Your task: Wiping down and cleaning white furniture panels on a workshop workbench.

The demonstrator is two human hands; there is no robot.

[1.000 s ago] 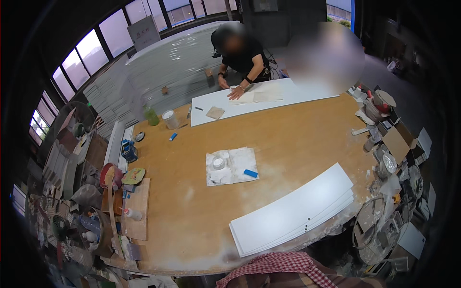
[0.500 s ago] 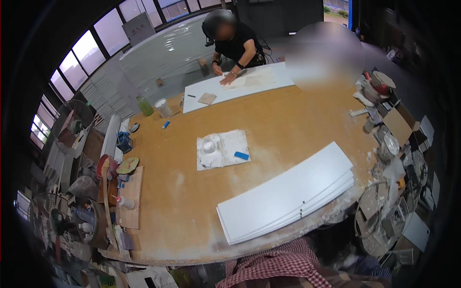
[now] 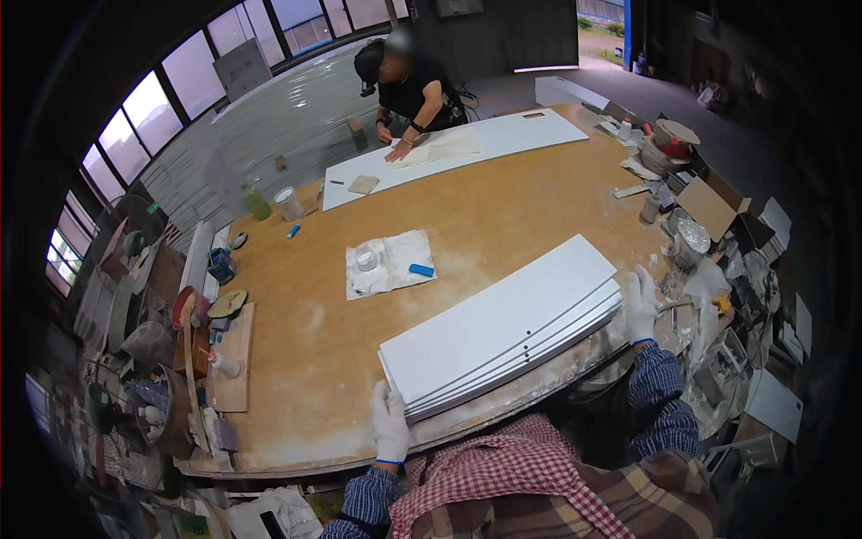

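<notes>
A stack of long white panels lies slantwise near the table's front edge, its layers slightly fanned out. The top panel has small dark holes along its near edge. At the stack's left end, my white-gloved left hand rests against the panel edges with its fingers stretched. My right hand, also gloved in white, is beside the right end, fingers extended and pointing away from me. Whether its palm touches the panels is hard to tell. Beyond the stack, a blue block and a round whitish container sit on a white cloth.
Across the wooden table, a person leans over another long white panel. A bottle lies on a wooden board at left. Tubs, bags and boxes crowd the right side.
Both my gloved hands have come into view, one at each end of the panel stack. The whole scene has shifted left in the picture as my head turned.
</notes>
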